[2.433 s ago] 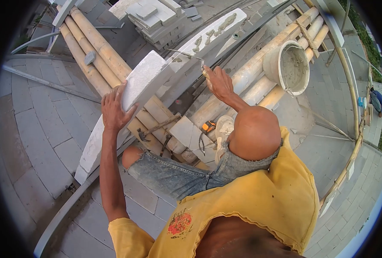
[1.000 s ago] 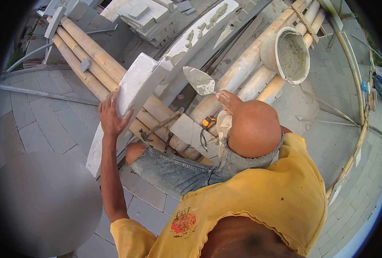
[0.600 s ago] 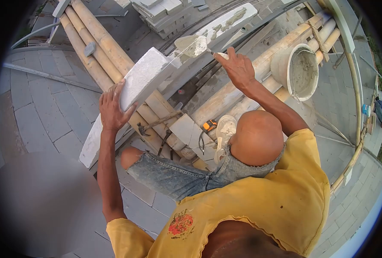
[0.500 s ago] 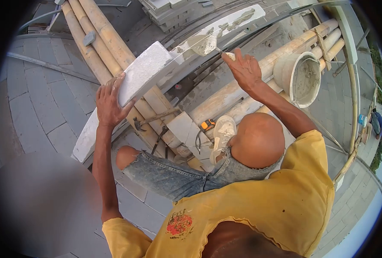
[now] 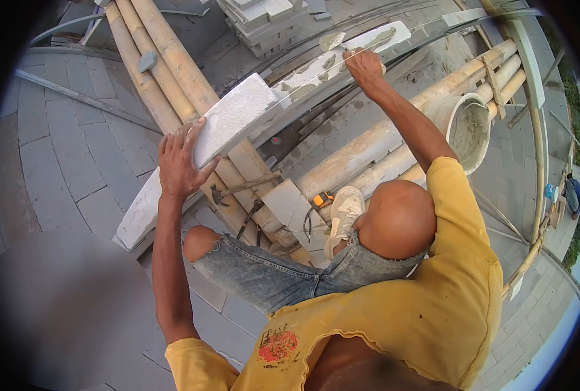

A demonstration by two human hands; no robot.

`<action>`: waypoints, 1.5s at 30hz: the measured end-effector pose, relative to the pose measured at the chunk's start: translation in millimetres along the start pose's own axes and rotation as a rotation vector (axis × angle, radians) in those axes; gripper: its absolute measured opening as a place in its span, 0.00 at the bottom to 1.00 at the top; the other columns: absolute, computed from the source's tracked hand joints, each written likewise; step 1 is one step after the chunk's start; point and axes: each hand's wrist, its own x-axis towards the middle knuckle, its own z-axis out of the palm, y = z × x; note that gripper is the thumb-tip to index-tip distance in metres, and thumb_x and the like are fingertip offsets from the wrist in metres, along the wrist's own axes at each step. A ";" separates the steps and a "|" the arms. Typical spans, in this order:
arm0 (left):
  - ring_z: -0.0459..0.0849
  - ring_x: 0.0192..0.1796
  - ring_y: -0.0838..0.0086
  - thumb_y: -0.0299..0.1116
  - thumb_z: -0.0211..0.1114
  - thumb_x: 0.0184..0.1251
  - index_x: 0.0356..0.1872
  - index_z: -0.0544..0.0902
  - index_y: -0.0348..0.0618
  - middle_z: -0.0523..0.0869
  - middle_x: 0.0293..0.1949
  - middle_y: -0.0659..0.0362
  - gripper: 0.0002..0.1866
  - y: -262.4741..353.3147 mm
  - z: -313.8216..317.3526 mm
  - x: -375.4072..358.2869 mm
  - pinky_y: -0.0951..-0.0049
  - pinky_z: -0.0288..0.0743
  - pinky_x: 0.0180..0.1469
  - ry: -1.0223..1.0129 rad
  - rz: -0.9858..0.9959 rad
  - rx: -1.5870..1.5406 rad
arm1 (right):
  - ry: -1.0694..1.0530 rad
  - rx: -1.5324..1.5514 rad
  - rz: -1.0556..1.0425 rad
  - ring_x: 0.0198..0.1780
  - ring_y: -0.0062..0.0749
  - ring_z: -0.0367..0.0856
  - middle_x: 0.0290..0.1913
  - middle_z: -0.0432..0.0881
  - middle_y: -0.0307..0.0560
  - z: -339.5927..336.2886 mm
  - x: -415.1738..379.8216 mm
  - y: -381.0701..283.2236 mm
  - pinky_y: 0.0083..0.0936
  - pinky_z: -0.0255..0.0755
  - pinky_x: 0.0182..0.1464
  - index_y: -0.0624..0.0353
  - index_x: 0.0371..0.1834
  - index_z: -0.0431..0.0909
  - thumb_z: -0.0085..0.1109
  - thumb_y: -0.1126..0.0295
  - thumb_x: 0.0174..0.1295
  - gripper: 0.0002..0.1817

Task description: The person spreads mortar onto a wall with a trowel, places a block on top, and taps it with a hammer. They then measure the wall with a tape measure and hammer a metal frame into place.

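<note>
My left hand (image 5: 182, 159) rests with spread fingers on the left end of a white block (image 5: 237, 114) that lies on top of the wall. Farther right, my right hand (image 5: 366, 68) is wrapped round the handle of a trowel (image 5: 331, 42). The trowel's blade is just above the far edge of the wall. Grey mortar (image 5: 329, 63) lies in patches on the wall top (image 5: 394, 32) right of the block. A thin string runs along the wall, close to my right hand.
A bucket of mortar (image 5: 469, 133) stands at the right by bamboo poles (image 5: 453, 78). A hammer (image 5: 219, 195) and an orange tape measure (image 5: 323, 199) lie near my foot. Stacked blocks (image 5: 264, 26) stand beyond the wall. A person (image 5: 574, 195) is at the far right.
My right hand has moved up and slightly right with the trowel, which has left the mortar near the block. Mortar now shows there in separate patches. My left hand remains on the block.
</note>
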 end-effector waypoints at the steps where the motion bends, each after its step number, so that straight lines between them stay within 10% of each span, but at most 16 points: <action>1: 0.75 0.67 0.57 0.54 0.74 0.53 0.77 0.68 0.56 0.78 0.64 0.53 0.47 -1.2 -2.5 -0.8 0.51 0.57 0.75 0.012 0.002 0.012 | -0.054 -0.015 0.041 0.42 0.50 0.90 0.45 0.85 0.58 -10.9 0.1 8.6 0.43 0.83 0.38 0.52 0.62 0.74 0.59 0.70 0.65 0.21; 7: 0.75 0.66 0.56 0.53 0.75 0.51 0.77 0.67 0.58 0.78 0.64 0.52 0.48 -1.8 2.8 -3.8 0.52 0.59 0.74 0.057 0.027 -0.010 | 0.256 0.604 0.373 0.42 0.57 0.89 0.45 0.86 0.65 -86.7 -115.2 63.9 0.49 0.80 0.39 0.54 0.65 0.72 0.61 0.63 0.66 0.25; 11: 0.74 0.67 0.53 0.51 0.76 0.51 0.78 0.65 0.56 0.77 0.65 0.51 0.50 4.1 -3.5 -7.9 0.52 0.58 0.74 0.027 0.028 -0.016 | -0.058 1.341 0.866 0.43 0.56 0.86 0.48 0.86 0.61 -167.9 -256.2 85.2 0.46 0.78 0.46 0.54 0.65 0.73 0.64 0.55 0.65 0.28; 14: 0.74 0.67 0.52 0.52 0.75 0.52 0.79 0.64 0.55 0.77 0.66 0.50 0.50 -0.9 0.3 -8.5 0.51 0.58 0.74 0.044 0.068 -0.025 | -0.136 1.156 1.056 0.44 0.58 0.85 0.48 0.87 0.59 -197.2 -352.3 119.5 0.46 0.77 0.49 0.55 0.62 0.76 0.63 0.51 0.65 0.28; 18: 0.73 0.68 0.51 0.53 0.74 0.54 0.79 0.63 0.54 0.76 0.67 0.48 0.50 -2.7 1.2 -8.5 0.50 0.57 0.74 0.040 0.093 -0.031 | -0.180 0.398 0.797 0.47 0.55 0.87 0.48 0.88 0.57 -160.1 -427.4 185.5 0.52 0.79 0.48 0.59 0.54 0.83 0.58 0.51 0.68 0.24; 26: 0.72 0.70 0.50 0.55 0.73 0.55 0.79 0.63 0.52 0.75 0.68 0.46 0.50 0.3 -1.9 -11.4 0.49 0.58 0.73 0.043 0.085 -0.045 | -0.476 0.339 0.697 0.44 0.55 0.89 0.45 0.88 0.64 -75.9 -353.6 211.8 0.50 0.81 0.47 0.67 0.43 0.85 0.58 0.55 0.67 0.21; 29: 0.72 0.70 0.50 0.55 0.73 0.55 0.79 0.63 0.50 0.75 0.69 0.46 0.50 -0.5 -2.2 -9.1 0.49 0.58 0.73 0.041 0.080 -0.019 | -0.552 0.573 0.671 0.36 0.53 0.90 0.41 0.87 0.69 -73.7 -340.0 195.4 0.49 0.82 0.39 0.75 0.38 0.83 0.59 0.57 0.66 0.24; 34: 0.70 0.73 0.50 0.53 0.73 0.54 0.79 0.63 0.49 0.73 0.71 0.46 0.50 5.8 -5.4 -7.3 0.49 0.57 0.74 0.006 0.069 -0.058 | -0.514 1.408 0.940 0.21 0.20 0.77 0.30 0.81 0.40 -70.5 -370.9 209.7 0.22 0.75 0.20 0.61 0.46 0.80 0.57 0.44 0.71 0.26; 37: 0.69 0.73 0.50 0.53 0.73 0.54 0.78 0.63 0.48 0.73 0.71 0.45 0.50 1.4 -5.6 -9.3 0.49 0.57 0.74 -0.001 0.074 -0.005 | -0.304 1.988 1.010 0.21 0.17 0.75 0.31 0.80 0.39 -24.3 -390.2 205.2 0.20 0.74 0.20 0.60 0.52 0.76 0.58 0.41 0.71 0.28; 45: 0.71 0.72 0.50 0.52 0.75 0.52 0.79 0.63 0.49 0.74 0.70 0.46 0.51 6.4 -5.9 -6.2 0.50 0.58 0.74 -0.004 0.074 -0.045 | 0.046 1.971 1.102 0.20 0.15 0.72 0.29 0.75 0.35 -33.8 -451.5 126.2 0.15 0.69 0.19 0.55 0.58 0.73 0.52 0.42 0.75 0.27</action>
